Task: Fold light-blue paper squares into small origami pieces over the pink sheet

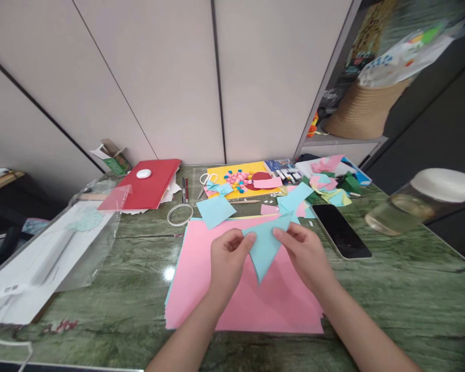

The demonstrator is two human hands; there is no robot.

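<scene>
A light blue sheet of paper (pixel 265 248), folded into a triangle with one point downward, is held up between both hands. My left hand (pixel 230 258) pinches its left side between thumb and fingers. On its upper right side, my right hand (pixel 304 250) grips it the same way. Below the folded paper lies a stack of large pink paper sheets (pixel 201 299), with a blue edge showing at its left. A square of light blue paper (pixel 216 211) rests at the top edge of the stack. More light blue paper (pixel 296 199) lies just beyond my right hand.
A black phone (pixel 341 231) and a lidded drink container (pixel 403 206) stand to the right. Behind the stack are a tape roll (pixel 180 214), scissors (pixel 207 181), small coloured paper pieces (pixel 238 180) and a red folder (pixel 151 186). A plastic sleeve (pixel 89 258) lies left.
</scene>
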